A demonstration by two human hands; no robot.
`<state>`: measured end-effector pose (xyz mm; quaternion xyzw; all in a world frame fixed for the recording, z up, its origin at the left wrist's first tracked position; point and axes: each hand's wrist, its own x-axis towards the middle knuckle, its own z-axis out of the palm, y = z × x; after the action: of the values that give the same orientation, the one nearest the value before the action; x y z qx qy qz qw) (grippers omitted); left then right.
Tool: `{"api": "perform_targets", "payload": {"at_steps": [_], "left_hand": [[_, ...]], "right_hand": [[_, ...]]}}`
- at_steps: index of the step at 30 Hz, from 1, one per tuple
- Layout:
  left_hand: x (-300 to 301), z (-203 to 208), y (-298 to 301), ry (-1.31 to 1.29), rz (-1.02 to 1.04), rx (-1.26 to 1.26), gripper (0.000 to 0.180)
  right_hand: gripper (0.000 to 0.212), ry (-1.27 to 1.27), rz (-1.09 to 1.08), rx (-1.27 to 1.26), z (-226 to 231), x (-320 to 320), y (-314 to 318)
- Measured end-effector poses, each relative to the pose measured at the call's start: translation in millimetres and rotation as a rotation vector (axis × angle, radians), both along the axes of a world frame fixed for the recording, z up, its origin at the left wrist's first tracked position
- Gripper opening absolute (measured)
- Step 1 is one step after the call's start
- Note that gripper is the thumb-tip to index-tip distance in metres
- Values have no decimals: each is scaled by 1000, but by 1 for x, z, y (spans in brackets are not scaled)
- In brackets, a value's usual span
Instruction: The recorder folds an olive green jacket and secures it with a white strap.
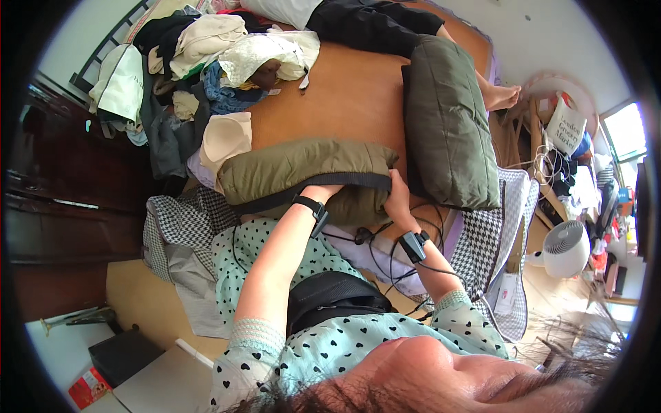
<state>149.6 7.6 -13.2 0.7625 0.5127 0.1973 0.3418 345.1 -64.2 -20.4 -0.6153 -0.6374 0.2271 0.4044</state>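
Note:
A folded olive padded jacket (303, 164) with a dark ribbed band lies across the near edge of the brown bed surface. My left hand (329, 189) reaches under its dark band, and the fingers are hidden in the fold. At the jacket's right end, my right hand (397, 196) is closed on the edge of the fabric. A dark green padded bundle (451, 124), neatly folded, rests to the right of the jacket. Beside the jacket's left end sits a beige moulded cup-shaped piece (226, 138).
A heap of clothes (213, 58) covers the far left of the bed (351, 89). Another person's legs in black trousers (372, 24) stretch along the far side. Black cables (385, 251) hang by my right wrist. A white fan (566, 249) stands at right, a dark cabinet (76, 172) at left.

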Motion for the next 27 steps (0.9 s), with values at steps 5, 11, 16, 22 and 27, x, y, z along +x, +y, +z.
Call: {"api": "perform_targets", "payload": {"at_steps": [5,11,16,22,27], "left_hand": [[1,17,5,196,-196,1,55],[-3,-6,-12,73,-237,9,60],[-22,0,-17,-334,-72,-237,56],[-31,-38,-6,-46,59,-139,54],[-21,-49,3,11,124,-123,52]], "right_hand": [[29,20,34,-3,-10,-1,-10],[32,56,19,27,-3,-3,-14],[52,-214,140,80,3,20,-16],[56,-273,66,186,-17,22,-30],[59,-297,72,177,-29,24,-33]]}}
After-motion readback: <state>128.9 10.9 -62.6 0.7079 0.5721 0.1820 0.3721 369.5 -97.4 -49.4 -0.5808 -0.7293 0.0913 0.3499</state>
